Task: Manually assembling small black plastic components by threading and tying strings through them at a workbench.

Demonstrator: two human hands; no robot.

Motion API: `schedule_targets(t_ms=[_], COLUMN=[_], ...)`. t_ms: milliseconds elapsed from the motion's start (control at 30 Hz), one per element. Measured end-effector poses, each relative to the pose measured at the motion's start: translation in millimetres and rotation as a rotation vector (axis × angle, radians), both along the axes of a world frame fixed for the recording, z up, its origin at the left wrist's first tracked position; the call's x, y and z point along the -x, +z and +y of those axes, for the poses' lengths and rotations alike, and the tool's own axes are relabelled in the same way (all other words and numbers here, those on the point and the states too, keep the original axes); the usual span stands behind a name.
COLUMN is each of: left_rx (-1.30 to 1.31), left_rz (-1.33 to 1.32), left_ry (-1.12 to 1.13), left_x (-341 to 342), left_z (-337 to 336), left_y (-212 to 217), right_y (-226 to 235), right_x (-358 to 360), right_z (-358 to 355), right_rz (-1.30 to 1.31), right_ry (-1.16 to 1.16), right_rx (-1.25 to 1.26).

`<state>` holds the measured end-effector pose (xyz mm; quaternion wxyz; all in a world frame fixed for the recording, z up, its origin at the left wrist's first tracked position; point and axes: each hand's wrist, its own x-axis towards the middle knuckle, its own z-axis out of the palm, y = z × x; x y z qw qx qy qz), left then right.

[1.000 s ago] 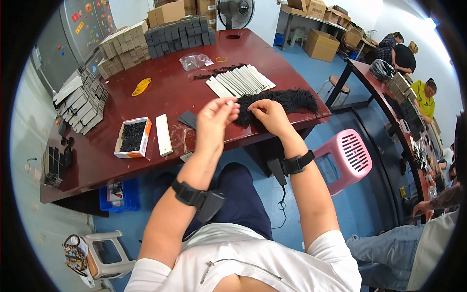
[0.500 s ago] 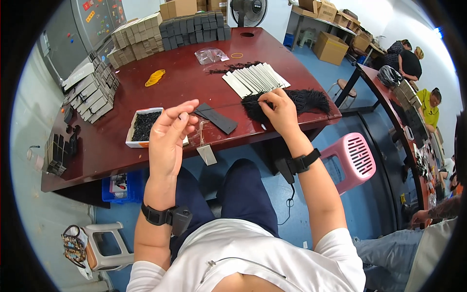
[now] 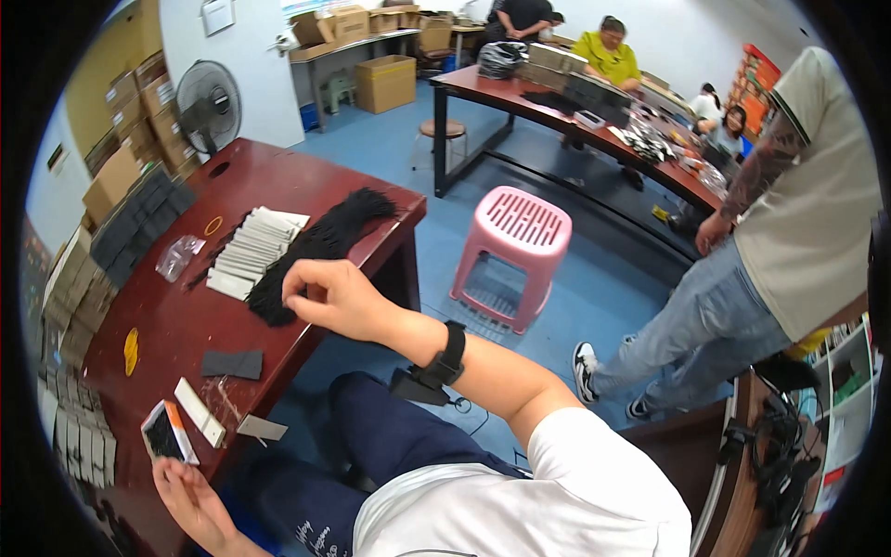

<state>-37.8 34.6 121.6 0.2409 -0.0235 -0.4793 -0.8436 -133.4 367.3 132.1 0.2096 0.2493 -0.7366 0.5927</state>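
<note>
My left hand [image 3: 193,504] is at the near edge of a small white and orange box [image 3: 182,434] holding black bits [image 3: 161,433]. Its fingers are loosely bent and apart, with nothing visible in them. My right hand [image 3: 336,295] is raised by the near end of a bundle of black cords [image 3: 320,243], thumb and forefinger pinched together. Whatever lies between those fingertips is too small to make out. Beside the cords is a row of pale cards [image 3: 255,251]. A dark grey strip [image 3: 232,364] and a pale strip [image 3: 199,412] lie closer to the box.
A pale tag [image 3: 262,427] sticks out past the edge of the red-brown table [image 3: 148,316]. Yellow rubber bands [image 3: 131,351] and a clear plastic bag [image 3: 178,257] lie farther back. A pink stool [image 3: 522,223] and a standing person [image 3: 733,251] are to my right.
The view has swung to the right. My left hand has gone down to the small box. My right hand stays near the black cords, still pinched.
</note>
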Motion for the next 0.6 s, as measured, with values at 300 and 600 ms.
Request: schedule_targets(t_ms=[300, 600], left_rx=[0.177, 0.335], left_rz=[-0.284, -0.45], left_ry=[-0.297, -0.26], left_x=[-30.7, -51.5], left_z=[-25.4, -27.7], left_y=[-52.8, -68.0], right_y=[-61.8, -89.2], right_x=[-62.0, -78.3], right_z=[16.3, -8.7], right_rz=[-0.539, -0.676], right_ry=[0.483, 0.755], right_rx=[0.597, 1.037])
